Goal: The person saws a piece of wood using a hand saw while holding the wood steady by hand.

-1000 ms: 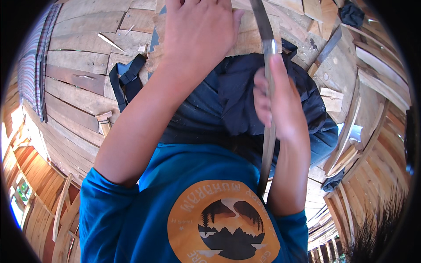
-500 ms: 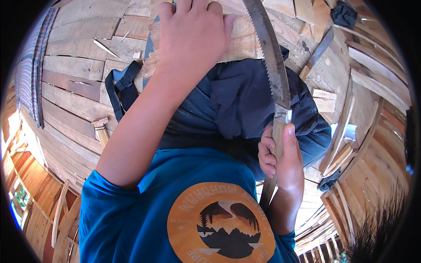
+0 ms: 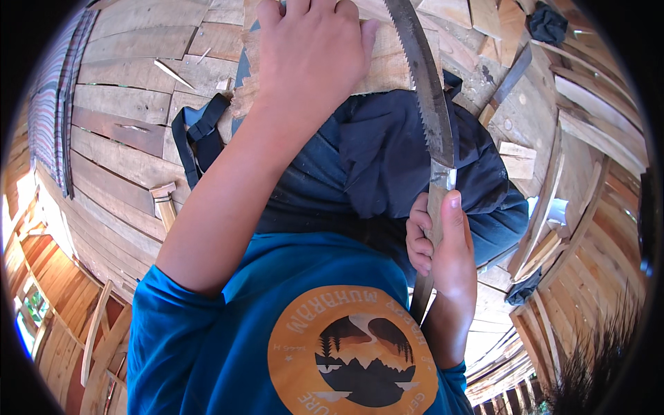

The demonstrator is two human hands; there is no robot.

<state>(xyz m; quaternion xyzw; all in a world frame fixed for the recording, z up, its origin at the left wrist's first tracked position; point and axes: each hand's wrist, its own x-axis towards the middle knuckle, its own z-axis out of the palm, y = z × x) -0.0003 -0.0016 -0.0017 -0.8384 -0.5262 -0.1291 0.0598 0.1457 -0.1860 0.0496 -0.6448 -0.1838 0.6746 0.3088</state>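
In my right hand is a curved pruning saw with a wooden handle; my fingers are wrapped round the handle. The dark toothed blade reaches up past the top edge of the view, its teeth facing left. My left hand presses down on a wooden board with ragged, stepped cuts at its left end. The fingers bend over the board and their tips are cut off by the top edge. Beneath the board lie my legs and a dark cloth.
A knife with a wooden handle lies on the plank floor at the right. Wood offcuts and long boards surround it. A black strap with a buckle is left of my legs. A striped cloth hangs far left.
The whole scene has shifted slightly right in view. The saw has hardly moved, ending a little farther left against my leg. Both hands keep their holds.
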